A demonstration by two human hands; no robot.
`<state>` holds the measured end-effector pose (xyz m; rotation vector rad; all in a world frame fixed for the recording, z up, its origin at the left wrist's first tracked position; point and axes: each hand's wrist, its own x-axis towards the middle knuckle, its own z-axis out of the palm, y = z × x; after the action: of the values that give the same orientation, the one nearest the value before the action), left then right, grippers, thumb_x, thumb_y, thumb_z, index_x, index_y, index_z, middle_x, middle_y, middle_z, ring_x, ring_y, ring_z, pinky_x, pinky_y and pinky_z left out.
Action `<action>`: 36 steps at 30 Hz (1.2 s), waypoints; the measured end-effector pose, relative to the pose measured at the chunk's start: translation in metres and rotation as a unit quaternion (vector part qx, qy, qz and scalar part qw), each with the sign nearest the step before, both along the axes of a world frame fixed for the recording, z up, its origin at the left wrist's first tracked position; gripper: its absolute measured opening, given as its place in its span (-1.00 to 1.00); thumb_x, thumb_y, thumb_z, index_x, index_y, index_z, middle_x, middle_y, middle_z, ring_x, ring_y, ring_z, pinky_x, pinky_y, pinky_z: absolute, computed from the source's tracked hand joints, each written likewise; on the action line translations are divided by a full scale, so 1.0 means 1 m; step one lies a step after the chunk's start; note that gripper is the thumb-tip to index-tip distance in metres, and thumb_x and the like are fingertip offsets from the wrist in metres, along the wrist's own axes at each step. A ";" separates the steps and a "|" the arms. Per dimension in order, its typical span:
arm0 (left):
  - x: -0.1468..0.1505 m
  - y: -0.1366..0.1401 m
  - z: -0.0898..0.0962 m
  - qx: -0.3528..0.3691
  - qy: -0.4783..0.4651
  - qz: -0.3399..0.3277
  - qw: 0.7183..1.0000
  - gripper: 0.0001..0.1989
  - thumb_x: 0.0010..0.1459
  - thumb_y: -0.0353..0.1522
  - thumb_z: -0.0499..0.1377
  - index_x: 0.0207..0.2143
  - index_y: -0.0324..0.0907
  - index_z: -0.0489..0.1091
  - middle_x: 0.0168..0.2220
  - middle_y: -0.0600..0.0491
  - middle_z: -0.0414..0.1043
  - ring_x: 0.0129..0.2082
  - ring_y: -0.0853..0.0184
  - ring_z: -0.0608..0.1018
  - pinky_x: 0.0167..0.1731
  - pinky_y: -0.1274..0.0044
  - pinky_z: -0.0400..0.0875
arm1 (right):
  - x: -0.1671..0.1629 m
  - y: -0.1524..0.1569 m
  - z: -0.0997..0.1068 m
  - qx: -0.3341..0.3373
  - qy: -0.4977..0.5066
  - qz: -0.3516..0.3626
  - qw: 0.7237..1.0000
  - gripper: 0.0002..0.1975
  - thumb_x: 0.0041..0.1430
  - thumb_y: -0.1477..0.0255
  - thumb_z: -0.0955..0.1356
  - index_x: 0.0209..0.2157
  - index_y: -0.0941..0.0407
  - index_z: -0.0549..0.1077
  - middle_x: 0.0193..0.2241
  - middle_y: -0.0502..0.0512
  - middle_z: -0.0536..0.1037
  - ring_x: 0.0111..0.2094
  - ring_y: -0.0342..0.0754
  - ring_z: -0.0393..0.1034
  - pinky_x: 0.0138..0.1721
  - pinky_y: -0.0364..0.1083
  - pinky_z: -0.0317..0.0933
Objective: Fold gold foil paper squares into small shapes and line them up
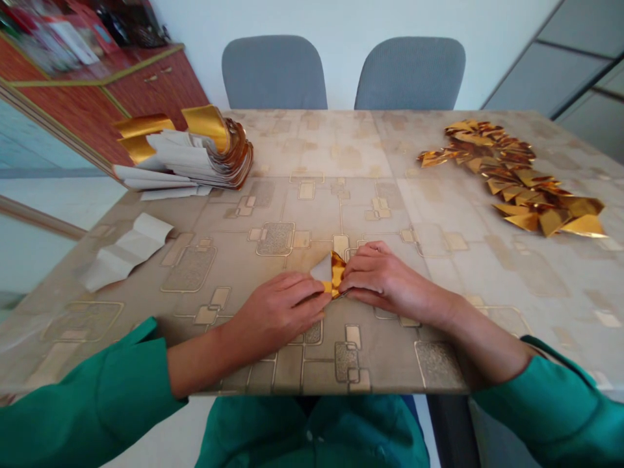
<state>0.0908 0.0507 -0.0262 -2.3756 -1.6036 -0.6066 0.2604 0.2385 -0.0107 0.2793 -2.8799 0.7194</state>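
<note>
Between my hands, low over the near middle of the table, is a partly folded piece of gold foil paper (337,273), its shiny gold side and pale back both showing. My left hand (287,302) holds its left side, fingers closed together on the paper's lower edge. On the other side my right hand (373,276) pinches the gold part between thumb and fingers. Both hands rest near the tabletop, and the fingertips partly cover the paper.
A stack of gold and white paper sheets (195,156) lies at the back left. Nearer sits one creased pale sheet (129,252). Folded gold paper pieces (517,172) form a pile at the right. Two grey chairs (275,71) stand beyond the patterned table (331,208).
</note>
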 end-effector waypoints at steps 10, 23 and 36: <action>0.010 -0.010 -0.003 -0.051 0.016 0.028 0.998 -0.71 0.37 -0.33 0.05 0.02 -0.31 0.41 -0.09 -0.09 0.49 -0.09 0.17 0.48 -0.06 0.29 0.47 | 0.002 0.007 -0.001 -0.059 0.001 -0.019 0.998 -0.93 0.31 0.47 0.34 -0.25 0.07 0.49 -0.29 -0.03 0.57 -0.23 -0.13 0.40 -0.05 -0.04 0.02; 0.013 -0.010 0.000 -0.087 0.054 0.018 0.995 -0.68 0.38 -0.32 0.01 0.02 -0.34 0.41 -0.08 -0.11 0.46 -0.03 0.14 0.45 0.00 0.28 0.44 | -0.006 -0.008 -0.009 -0.057 0.018 -0.101 0.993 -0.93 0.29 0.42 0.38 -0.31 0.07 0.51 -0.38 -0.04 0.58 -0.30 -0.12 0.39 -0.17 -0.05 0.00; 0.019 -0.010 0.000 -0.116 0.078 0.036 0.990 -0.55 0.35 -0.35 0.02 0.25 -0.28 0.20 -0.08 -0.10 0.43 -0.09 0.12 0.45 -0.12 0.28 0.44 | -0.008 -0.015 -0.009 -0.065 0.031 -0.167 0.983 -0.87 0.20 0.42 0.45 -0.41 0.08 0.45 -0.49 -0.11 0.54 -0.39 -0.15 0.34 -0.21 -0.06 -0.03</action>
<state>0.1098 0.0409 -0.0259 -2.4395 -1.7639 -0.2227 0.2528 0.2237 -0.0195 -0.1906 -2.7063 0.8094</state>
